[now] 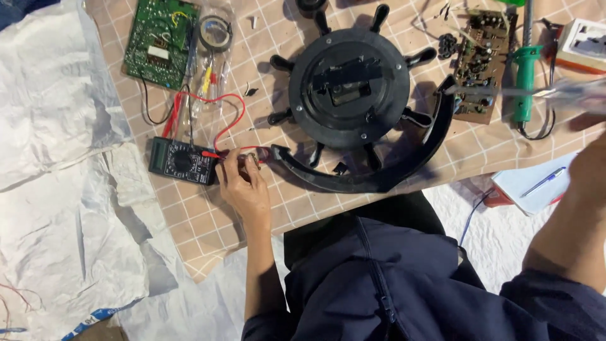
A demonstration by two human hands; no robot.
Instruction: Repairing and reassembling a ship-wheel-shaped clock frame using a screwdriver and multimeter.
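Observation:
My left hand [243, 186] rests on the checked tablecloth [202, 221], its fingers pinched on a red probe tip [214, 154] and a small part. Right beside it lies a black multimeter [180, 161], with red leads [227, 117] looping up from it. My right hand [593, 161] is at the right edge, blurred by motion. It holds a long thin screwdriver [536, 92] whose tip points left over a brown circuit board [483, 63]. A black wheel-shaped casing [347, 79] lies between the hands, with a curved black piece [379, 180] under it.
A green circuit board [161, 41] and a tape roll [216, 31] lie at the top left. A green-handled soldering iron [524, 76] and a white socket box [584, 44] are at the top right. A notepad with a blue pen [540, 183] lies lower right. Crumpled white sheets [57, 158] cover the left.

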